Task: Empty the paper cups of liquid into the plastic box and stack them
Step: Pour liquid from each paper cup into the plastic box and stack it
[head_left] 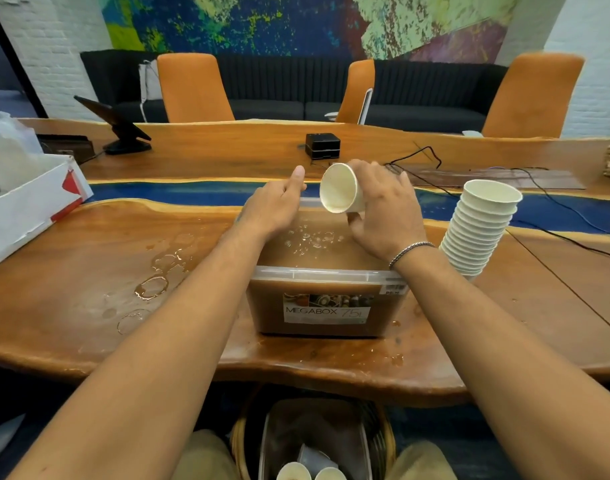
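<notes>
— Liquid (pixel 317 252), brown, nearly fills the clear plastic box (pixel 263 306); why tip there?
— So the white paper cup (pixel 341 192) drains inside: the right hand (pixel 386 216) wraps it, sideways, above the box. The left hand (pixel 275 206) sits at the box's far-left rim, thumb out; its grip I cannot tell. The tall stack of white paper cups (pixel 480 226) waits right of the box.

The white label (pixel 326 311) on the near wall of the plastic box (pixel 267 306) in front of me reads "MEGABOX", then what looks like "7.5 L". The small sticker (pixel 395 289) beside it is too blurred to read.
</notes>
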{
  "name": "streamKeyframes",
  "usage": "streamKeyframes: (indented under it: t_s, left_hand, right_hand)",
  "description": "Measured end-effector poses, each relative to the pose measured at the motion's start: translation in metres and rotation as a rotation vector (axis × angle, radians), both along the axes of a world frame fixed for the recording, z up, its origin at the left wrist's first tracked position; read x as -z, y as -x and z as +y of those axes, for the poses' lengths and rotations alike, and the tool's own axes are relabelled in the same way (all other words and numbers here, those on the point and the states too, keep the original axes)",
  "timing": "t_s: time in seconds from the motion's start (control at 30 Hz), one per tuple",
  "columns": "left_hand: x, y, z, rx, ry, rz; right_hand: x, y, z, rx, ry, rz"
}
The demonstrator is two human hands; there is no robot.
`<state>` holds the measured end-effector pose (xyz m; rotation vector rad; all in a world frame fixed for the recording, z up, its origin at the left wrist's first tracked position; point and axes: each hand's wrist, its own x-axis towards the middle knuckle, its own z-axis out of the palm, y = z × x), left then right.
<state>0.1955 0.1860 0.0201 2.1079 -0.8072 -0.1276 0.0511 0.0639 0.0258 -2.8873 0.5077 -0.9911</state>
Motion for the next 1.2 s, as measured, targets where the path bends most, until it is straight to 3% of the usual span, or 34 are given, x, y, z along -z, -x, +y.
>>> streamKeyframes:
  t_s: [0.13,0.3,0.4,0.6,0.93,1.07,1.2]
  left_hand:
    - [-0.023,0.022,-0.015,0.028,0.254,-0.046]
    - [-0.073,0.078,-0.065,0.291,0.559,0.283]
    - [-0.092,0.106,-0.098,0.393,0.601,0.277]
    - [-0.104,0.145,-0.142,0.464,0.508,0.249]
    - [-0.085,0.157,-0.159,0.409,0.334,0.224]
    - [-0.072,0.157,-0.16,0.403,0.089,0.278]
    - [-0.057,0.158,-0.16,0.416,-0.009,0.428]
  right_hand:
    - [-0.028,0.018,0.001,0.009,-0.131,-0.153]
    - [-0.074,0.046,-0.019,0.078,-0.152,-0.226]
    - [-0.094,0.073,-0.04,0.093,-0.229,-0.257]
    - [-0.11,0.117,-0.089,0.139,-0.334,-0.158]
    - [-0.084,0.12,-0.118,0.118,-0.49,-0.127]
    - [-0.062,0.126,-0.125,0.144,-0.716,0.0]
    - [-0.013,0.138,-0.125,0.129,-1.016,-0.032]
